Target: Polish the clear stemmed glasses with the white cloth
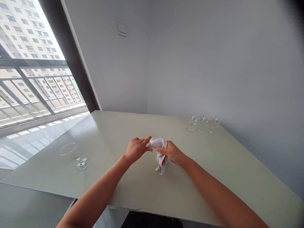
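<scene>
Above the middle of the table, both hands hold a clear wine glass (155, 143) tipped on its side. My left hand (138, 148) is closed around its foot and stem end, with the fingers partly covering it. At the rim end, my right hand (174, 153) grips a white cloth (162, 164). Part of the cloth appears white through the bowl, and the rest hangs below the hand. Some right fingers are hidden by the cloth and the glass.
One stemmed glass (83, 163) stands at the table's left. Three more wine glasses (206, 121) form a row at the back right, close to the wall (213, 69). The pale table (114, 126) has its front edge below my forearms. A window (35, 79) is at left.
</scene>
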Demonstrator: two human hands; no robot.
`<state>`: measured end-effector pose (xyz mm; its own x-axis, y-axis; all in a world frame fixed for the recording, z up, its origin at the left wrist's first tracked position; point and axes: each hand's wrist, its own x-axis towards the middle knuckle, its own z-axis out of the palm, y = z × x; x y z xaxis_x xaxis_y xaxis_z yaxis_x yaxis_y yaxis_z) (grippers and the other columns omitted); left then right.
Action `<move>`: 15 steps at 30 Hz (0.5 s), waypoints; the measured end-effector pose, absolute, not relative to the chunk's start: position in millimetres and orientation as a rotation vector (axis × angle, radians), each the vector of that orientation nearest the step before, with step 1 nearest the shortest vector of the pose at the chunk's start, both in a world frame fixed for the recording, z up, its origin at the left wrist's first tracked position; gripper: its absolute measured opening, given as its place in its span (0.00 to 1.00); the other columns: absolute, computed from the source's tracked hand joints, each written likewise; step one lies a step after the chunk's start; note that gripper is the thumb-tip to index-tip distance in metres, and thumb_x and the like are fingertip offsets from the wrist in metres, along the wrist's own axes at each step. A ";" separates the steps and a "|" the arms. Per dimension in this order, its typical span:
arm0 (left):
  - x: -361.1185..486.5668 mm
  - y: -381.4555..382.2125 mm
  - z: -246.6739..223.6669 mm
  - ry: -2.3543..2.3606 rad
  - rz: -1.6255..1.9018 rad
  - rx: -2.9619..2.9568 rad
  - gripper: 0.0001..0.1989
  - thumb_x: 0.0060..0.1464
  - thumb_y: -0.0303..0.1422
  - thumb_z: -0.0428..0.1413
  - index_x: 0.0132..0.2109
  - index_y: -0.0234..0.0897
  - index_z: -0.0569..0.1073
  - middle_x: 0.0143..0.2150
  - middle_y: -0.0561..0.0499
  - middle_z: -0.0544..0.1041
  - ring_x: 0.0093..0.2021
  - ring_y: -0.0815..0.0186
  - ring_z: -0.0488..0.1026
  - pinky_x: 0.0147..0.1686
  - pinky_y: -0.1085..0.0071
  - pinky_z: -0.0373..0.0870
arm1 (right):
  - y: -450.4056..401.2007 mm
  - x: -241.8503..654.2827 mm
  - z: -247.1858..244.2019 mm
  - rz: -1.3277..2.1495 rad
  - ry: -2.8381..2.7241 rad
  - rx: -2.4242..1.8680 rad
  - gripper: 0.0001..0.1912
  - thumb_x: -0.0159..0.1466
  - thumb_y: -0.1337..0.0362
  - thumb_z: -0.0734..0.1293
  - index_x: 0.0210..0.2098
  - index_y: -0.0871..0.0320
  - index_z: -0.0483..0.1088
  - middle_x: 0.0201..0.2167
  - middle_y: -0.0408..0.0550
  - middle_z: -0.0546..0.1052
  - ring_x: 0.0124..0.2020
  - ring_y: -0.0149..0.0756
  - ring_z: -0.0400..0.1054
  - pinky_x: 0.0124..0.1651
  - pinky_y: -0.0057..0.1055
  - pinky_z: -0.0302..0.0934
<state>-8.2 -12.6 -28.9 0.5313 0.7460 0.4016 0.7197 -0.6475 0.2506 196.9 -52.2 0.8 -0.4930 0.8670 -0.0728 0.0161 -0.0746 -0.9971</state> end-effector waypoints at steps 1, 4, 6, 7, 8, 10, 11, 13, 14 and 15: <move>-9.8 -13.5 -26.2 1.257 0.696 2.650 0.27 0.52 0.51 0.45 0.54 0.40 0.65 0.28 0.51 0.73 0.28 0.67 0.68 0.33 0.70 0.60 | -55.0 199.6 2.1 1.599 -1.624 -1.003 0.14 0.56 0.56 0.65 0.33 0.62 0.69 0.15 0.41 0.69 0.17 0.30 0.64 0.21 0.26 0.59; -15.8 -15.5 -16.0 0.949 0.379 2.385 0.25 0.52 0.52 0.44 0.43 0.37 0.71 0.23 0.54 0.69 0.23 0.70 0.65 0.26 0.74 0.59 | -64.1 206.7 0.6 1.565 -1.780 -1.028 0.12 0.55 0.58 0.66 0.33 0.61 0.70 0.17 0.40 0.70 0.20 0.29 0.65 0.24 0.25 0.58; -18.5 -16.5 -9.3 0.729 0.136 2.181 0.25 0.53 0.52 0.43 0.35 0.35 0.71 0.22 0.54 0.68 0.21 0.72 0.64 0.24 0.75 0.59 | -69.3 208.5 -5.6 1.611 -1.778 -1.010 0.13 0.54 0.57 0.67 0.33 0.61 0.71 0.18 0.40 0.70 0.21 0.29 0.66 0.25 0.25 0.58; -18.5 -17.4 -6.7 0.676 0.051 2.119 0.25 0.54 0.51 0.41 0.33 0.34 0.70 0.23 0.53 0.69 0.21 0.72 0.64 0.24 0.75 0.60 | -71.2 208.3 -10.0 1.647 -1.730 -1.008 0.13 0.54 0.56 0.68 0.32 0.61 0.71 0.18 0.41 0.70 0.21 0.29 0.66 0.25 0.25 0.58; -17.4 -18.8 -4.7 0.677 0.013 2.111 0.25 0.56 0.50 0.40 0.33 0.34 0.70 0.24 0.53 0.70 0.22 0.72 0.65 0.24 0.75 0.60 | -72.5 207.5 -14.6 1.686 -1.644 -1.016 0.15 0.54 0.55 0.68 0.32 0.62 0.71 0.17 0.41 0.70 0.19 0.30 0.65 0.24 0.26 0.58; -11.9 -23.6 -3.2 0.828 0.107 2.277 0.23 0.58 0.48 0.38 0.38 0.36 0.70 0.28 0.51 0.72 0.25 0.70 0.68 0.27 0.74 0.62 | -73.3 204.6 -22.8 1.761 -1.373 -1.050 0.17 0.53 0.53 0.68 0.32 0.62 0.70 0.15 0.41 0.70 0.16 0.30 0.64 0.21 0.26 0.57; -8.2 -26.8 -3.6 0.938 0.221 2.431 0.22 0.58 0.46 0.38 0.41 0.37 0.69 0.30 0.50 0.73 0.28 0.68 0.69 0.30 0.72 0.62 | -73.1 202.9 -25.6 1.783 -1.202 -1.061 0.18 0.52 0.52 0.68 0.32 0.61 0.70 0.14 0.40 0.69 0.14 0.29 0.63 0.19 0.26 0.57; -1.0 -33.2 -5.8 1.108 0.488 2.765 0.19 0.58 0.43 0.42 0.48 0.38 0.67 0.32 0.47 0.73 0.35 0.64 0.69 0.37 0.67 0.61 | -73.2 199.6 -27.6 1.793 -0.884 -1.045 0.17 0.51 0.53 0.70 0.31 0.60 0.69 0.13 0.39 0.68 0.14 0.27 0.62 0.19 0.25 0.57; 1.6 -35.8 -7.1 1.138 0.577 2.899 0.18 0.58 0.42 0.43 0.49 0.38 0.67 0.32 0.47 0.73 0.36 0.63 0.69 0.39 0.65 0.60 | -74.0 198.3 -26.9 1.790 -0.772 -1.025 0.16 0.50 0.54 0.70 0.30 0.60 0.68 0.13 0.38 0.67 0.14 0.26 0.61 0.19 0.24 0.57; 3.2 -37.7 -8.1 1.132 0.617 2.989 0.18 0.57 0.42 0.44 0.49 0.38 0.67 0.30 0.47 0.72 0.35 0.62 0.68 0.40 0.64 0.60 | -75.6 197.2 -25.3 1.789 -0.706 -1.005 0.15 0.50 0.55 0.71 0.29 0.60 0.68 0.14 0.37 0.67 0.14 0.25 0.61 0.20 0.24 0.57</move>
<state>3.2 -37.7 -8.1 0.6874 0.6150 0.3863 0.6579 -0.7526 0.0276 197.2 -75.6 -25.3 -0.2284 0.9166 -0.3281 -0.4454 -0.3980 -0.8020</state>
